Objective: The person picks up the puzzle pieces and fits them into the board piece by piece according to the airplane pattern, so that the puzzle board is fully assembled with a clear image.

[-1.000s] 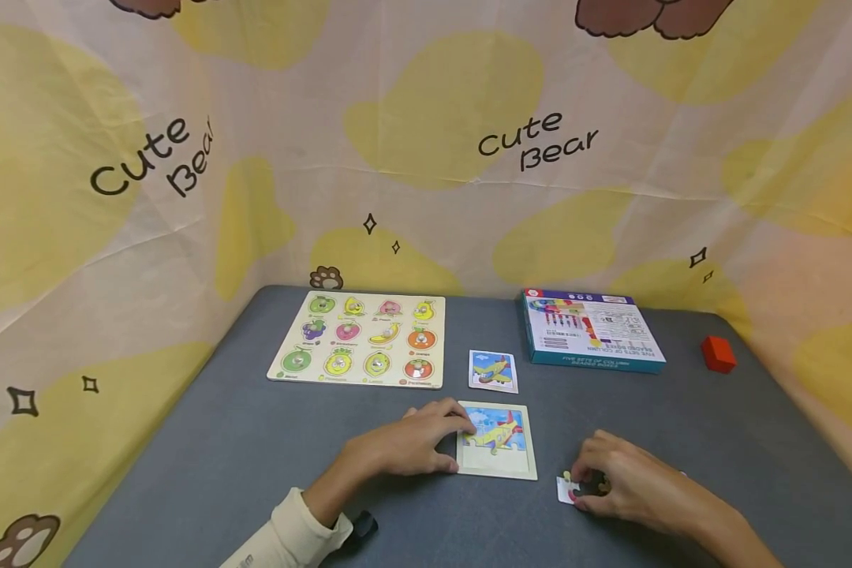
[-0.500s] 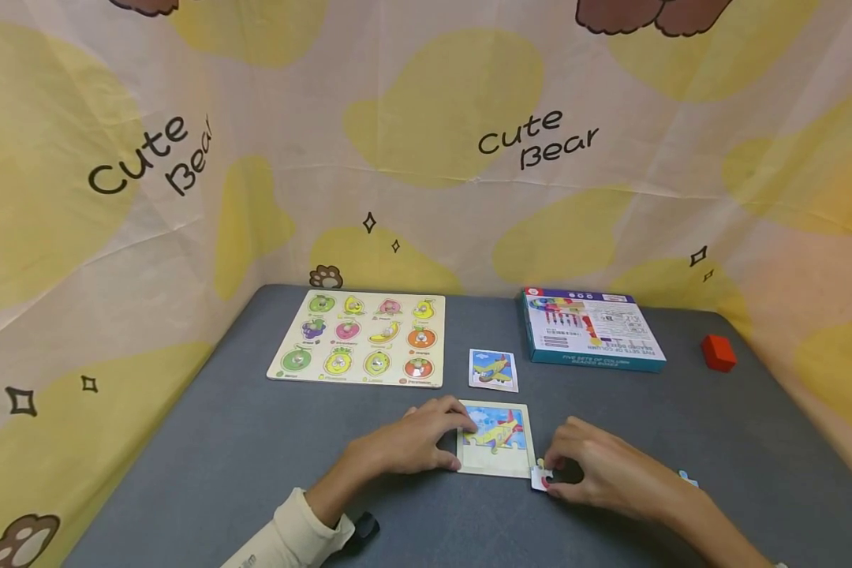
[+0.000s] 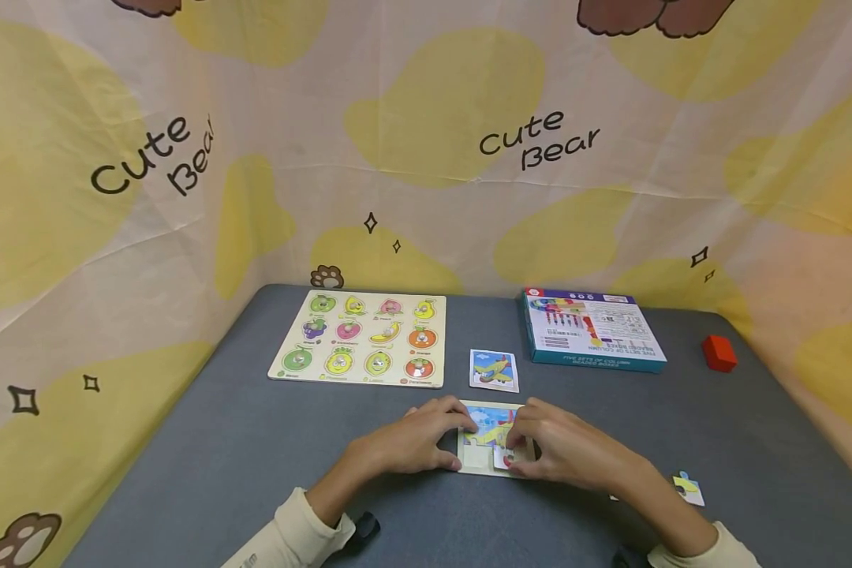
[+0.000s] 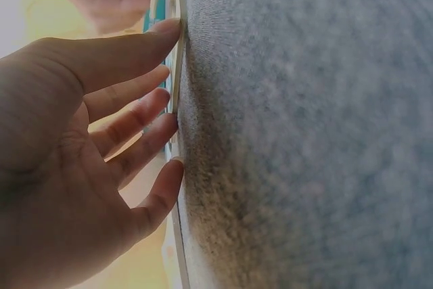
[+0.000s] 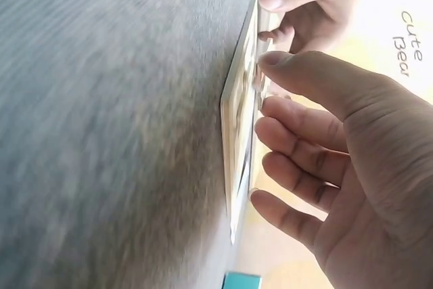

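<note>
A small wooden puzzle tray lies on the dark table, its upper part filled with airplane pieces. My left hand rests at the tray's left side, thumb on the lower left corner and fingertips over the pieces. In the left wrist view, the fingers of that hand are extended against the edge. My right hand pinches a pale puzzle piece between thumb and fingers over the tray's lower right part. The right wrist view shows the tray edge-on; the piece is mostly hidden there.
A picture card with a matching airplane lies behind the tray. A fruit board is at back left, a flat box at back right, a red block farther right. Beyond my right forearm lies a loose puzzle piece; another bit is mostly hidden.
My right hand has carried the puzzle piece leftward from the table, past the tray's right edge, onto its lower right part. My left hand stays at the tray.
</note>
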The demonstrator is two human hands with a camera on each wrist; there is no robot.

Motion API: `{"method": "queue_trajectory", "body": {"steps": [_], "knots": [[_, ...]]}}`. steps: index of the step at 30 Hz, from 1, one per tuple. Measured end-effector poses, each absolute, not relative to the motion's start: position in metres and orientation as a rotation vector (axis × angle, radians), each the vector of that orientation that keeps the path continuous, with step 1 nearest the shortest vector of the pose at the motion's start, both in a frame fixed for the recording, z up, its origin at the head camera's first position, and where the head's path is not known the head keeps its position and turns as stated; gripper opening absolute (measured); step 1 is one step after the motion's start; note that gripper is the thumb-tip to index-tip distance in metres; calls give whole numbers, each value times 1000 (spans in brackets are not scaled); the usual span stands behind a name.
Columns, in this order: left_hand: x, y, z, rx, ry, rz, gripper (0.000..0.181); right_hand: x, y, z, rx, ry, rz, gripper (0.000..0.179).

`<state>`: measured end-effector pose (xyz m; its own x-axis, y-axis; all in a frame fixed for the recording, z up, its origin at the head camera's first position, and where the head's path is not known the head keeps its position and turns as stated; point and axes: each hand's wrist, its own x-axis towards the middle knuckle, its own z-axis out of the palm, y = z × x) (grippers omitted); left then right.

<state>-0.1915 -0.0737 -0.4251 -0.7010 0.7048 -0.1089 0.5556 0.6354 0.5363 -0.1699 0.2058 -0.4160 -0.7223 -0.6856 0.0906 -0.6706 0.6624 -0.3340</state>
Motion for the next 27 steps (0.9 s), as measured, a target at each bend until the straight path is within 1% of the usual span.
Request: {"method": "queue_trajectory", "body": {"steps": [4, 16, 23, 27], "knots": [[-192, -74, -423, 1013, 2544, 687, 47, -174, 196, -417, -1198, 2816, -527, 13], [-192, -76, -425, 1040, 2538, 728, 48, -183, 176, -421, -1209, 2785, -543, 14], [-203, -80, -446, 1165, 2537, 763, 48, -185, 169, -422, -1167, 2771, -535, 16], [-202, -80, -441, 1151, 2517, 772, 49, -184, 168, -422, -1134, 2757, -555, 17]]}}
